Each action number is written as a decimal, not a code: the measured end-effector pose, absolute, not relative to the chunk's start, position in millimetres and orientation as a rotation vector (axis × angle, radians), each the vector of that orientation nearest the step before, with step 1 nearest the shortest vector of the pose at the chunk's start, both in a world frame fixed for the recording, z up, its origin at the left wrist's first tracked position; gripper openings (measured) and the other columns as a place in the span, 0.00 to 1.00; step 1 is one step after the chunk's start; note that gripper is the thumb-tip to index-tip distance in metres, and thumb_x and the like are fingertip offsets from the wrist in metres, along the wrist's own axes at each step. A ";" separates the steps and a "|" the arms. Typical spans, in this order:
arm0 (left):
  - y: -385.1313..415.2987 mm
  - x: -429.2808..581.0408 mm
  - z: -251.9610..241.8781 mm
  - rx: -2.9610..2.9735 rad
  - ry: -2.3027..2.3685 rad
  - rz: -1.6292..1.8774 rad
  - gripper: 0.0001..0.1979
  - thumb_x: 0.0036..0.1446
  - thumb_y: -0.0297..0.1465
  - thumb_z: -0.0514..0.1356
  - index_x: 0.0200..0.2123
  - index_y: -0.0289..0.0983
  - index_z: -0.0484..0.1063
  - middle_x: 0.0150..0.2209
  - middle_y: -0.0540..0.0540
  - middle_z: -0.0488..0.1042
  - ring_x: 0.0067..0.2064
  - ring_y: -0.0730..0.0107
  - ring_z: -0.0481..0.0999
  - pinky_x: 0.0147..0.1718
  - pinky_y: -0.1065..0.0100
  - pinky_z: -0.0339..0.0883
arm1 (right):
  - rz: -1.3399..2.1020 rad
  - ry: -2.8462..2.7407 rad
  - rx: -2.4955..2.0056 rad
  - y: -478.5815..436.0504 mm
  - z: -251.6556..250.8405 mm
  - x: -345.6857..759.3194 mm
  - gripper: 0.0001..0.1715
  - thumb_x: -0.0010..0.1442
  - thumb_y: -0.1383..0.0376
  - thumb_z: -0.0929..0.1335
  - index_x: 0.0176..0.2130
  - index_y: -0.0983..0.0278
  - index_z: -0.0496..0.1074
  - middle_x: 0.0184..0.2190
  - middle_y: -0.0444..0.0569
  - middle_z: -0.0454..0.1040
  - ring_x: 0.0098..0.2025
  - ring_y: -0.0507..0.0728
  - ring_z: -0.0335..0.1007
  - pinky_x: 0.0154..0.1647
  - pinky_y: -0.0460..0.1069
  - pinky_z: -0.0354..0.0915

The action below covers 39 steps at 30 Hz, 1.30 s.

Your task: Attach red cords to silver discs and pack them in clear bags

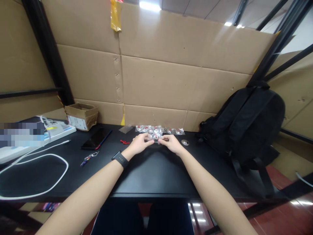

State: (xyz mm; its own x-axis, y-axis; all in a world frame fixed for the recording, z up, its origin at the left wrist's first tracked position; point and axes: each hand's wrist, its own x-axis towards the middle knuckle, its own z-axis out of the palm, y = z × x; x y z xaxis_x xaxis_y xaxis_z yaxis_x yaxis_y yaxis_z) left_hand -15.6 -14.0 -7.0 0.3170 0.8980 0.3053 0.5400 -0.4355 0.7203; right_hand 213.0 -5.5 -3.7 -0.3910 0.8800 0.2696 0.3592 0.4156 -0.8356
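Note:
Between my two hands is a small clear plastic packet (156, 136) with a silvery, partly red item inside; its exact kind is too small to tell. My left hand (141, 143) pinches its left edge between thumb and fingers, a dark watch on that wrist. On the opposite edge, my right hand (171, 143) grips in the same way. Just behind, a row of similar clear packets (168, 131) lies along the back of the black table. A round metal disc (185, 142) rests right of my right hand. Left of my left hand lie a red cord (124, 142) and a flat clear bag (126, 129).
On the left are a phone (96, 138), a keyring (89, 158), an open cardboard box (81, 117), a power strip (61, 130) and a looped white cable (67, 166). A black backpack (251, 124) stands at the right. Cardboard panels (161, 81) wall the back.

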 end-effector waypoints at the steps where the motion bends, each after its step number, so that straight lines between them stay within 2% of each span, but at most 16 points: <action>1: -11.8 -15.1 -9.3 2.030 1.191 1.003 0.18 0.57 0.48 0.61 0.39 0.39 0.73 0.41 0.43 0.82 0.46 0.56 0.80 0.48 0.61 0.68 | 0.949 -1.893 -1.046 -5.9 -3.7 213.1 0.20 0.57 0.51 0.72 0.31 0.67 0.77 0.31 0.50 0.80 0.34 0.56 0.74 0.40 0.49 0.65; 5: -6.9 -13.2 -14.1 1.869 1.044 1.080 0.16 0.57 0.45 0.62 0.36 0.37 0.74 0.39 0.42 0.83 0.45 0.57 0.82 0.48 0.62 0.71 | 1.098 -1.677 -1.014 -5.8 -7.7 209.6 0.21 0.50 0.52 0.76 0.33 0.65 0.73 0.29 0.48 0.79 0.32 0.55 0.75 0.35 0.48 0.65; 8: -8.9 -13.1 -12.4 1.887 1.149 1.084 0.16 0.55 0.45 0.63 0.36 0.38 0.77 0.39 0.43 0.83 0.47 0.54 0.81 0.48 0.61 0.70 | 1.163 -1.560 -0.986 -6.0 -10.7 204.4 0.27 0.44 0.53 0.79 0.38 0.63 0.70 0.28 0.47 0.79 0.31 0.55 0.76 0.32 0.47 0.65; 12: -14.7 -14.0 -7.4 1.897 1.329 1.068 0.15 0.53 0.45 0.64 0.36 0.40 0.79 0.37 0.45 0.84 0.48 0.53 0.80 0.48 0.61 0.69 | 1.179 -1.570 -1.029 -9.1 -10.1 199.4 0.29 0.45 0.52 0.79 0.39 0.64 0.70 0.28 0.49 0.81 0.29 0.54 0.75 0.29 0.46 0.64; 16: -19.8 -15.2 0.1 1.958 1.409 0.959 0.14 0.56 0.46 0.61 0.34 0.44 0.80 0.34 0.50 0.84 0.46 0.56 0.81 0.49 0.60 0.65 | 1.115 -1.555 -1.085 -7.9 -6.2 205.6 0.27 0.45 0.52 0.79 0.39 0.64 0.72 0.27 0.50 0.81 0.26 0.54 0.73 0.27 0.46 0.63; 20: -20.8 -19.8 6.4 2.072 1.587 0.960 0.11 0.58 0.42 0.59 0.38 0.48 0.80 0.40 0.50 0.83 0.48 0.55 0.78 0.53 0.54 0.59 | 0.937 -1.464 -1.198 12.8 2.3 232.5 0.23 0.47 0.55 0.78 0.39 0.65 0.74 0.27 0.51 0.81 0.26 0.53 0.73 0.24 0.45 0.62; 25: -15.8 -33.3 10.1 2.138 1.769 1.035 0.09 0.57 0.36 0.59 0.39 0.48 0.79 0.47 0.49 0.80 0.55 0.50 0.70 0.51 0.50 0.57 | 0.865 -1.340 -1.466 63.5 18.4 271.0 0.19 0.47 0.63 0.79 0.37 0.66 0.74 0.26 0.51 0.80 0.21 0.50 0.68 0.17 0.42 0.54; 29: -10.3 -47.9 14.4 2.107 1.903 1.095 0.09 0.57 0.34 0.58 0.38 0.47 0.79 0.49 0.46 0.79 0.55 0.49 0.68 0.49 0.50 0.57 | 0.896 -1.420 -1.536 97.3 22.6 272.0 0.18 0.43 0.64 0.80 0.32 0.65 0.74 0.24 0.51 0.80 0.20 0.51 0.68 0.16 0.43 0.57; 33: -2.4 -69.2 17.4 2.046 2.082 1.077 0.09 0.57 0.33 0.59 0.38 0.47 0.78 0.50 0.44 0.75 0.56 0.45 0.64 0.50 0.48 0.57 | 0.772 -1.449 -1.668 112.5 10.0 259.6 0.21 0.41 0.66 0.79 0.35 0.65 0.73 0.20 0.46 0.77 0.20 0.52 0.69 0.20 0.44 0.61; 36: 6.1 -90.6 15.9 1.957 2.241 1.087 0.15 0.56 0.35 0.60 0.48 0.45 0.73 0.54 0.39 0.72 0.57 0.43 0.63 0.51 0.47 0.58 | 0.625 -1.442 -1.760 113.9 -3.1 258.1 0.29 0.40 0.68 0.79 0.42 0.64 0.72 0.18 0.41 0.74 0.22 0.54 0.71 0.26 0.46 0.65; 39: 15.2 -109.1 10.7 1.891 2.310 1.069 0.24 0.55 0.36 0.60 0.56 0.42 0.66 0.56 0.37 0.71 0.58 0.43 0.64 0.51 0.47 0.58 | 0.442 -1.504 -1.817 109.9 -10.2 264.9 0.33 0.44 0.63 0.78 0.49 0.63 0.69 0.20 0.41 0.75 0.25 0.55 0.73 0.31 0.48 0.67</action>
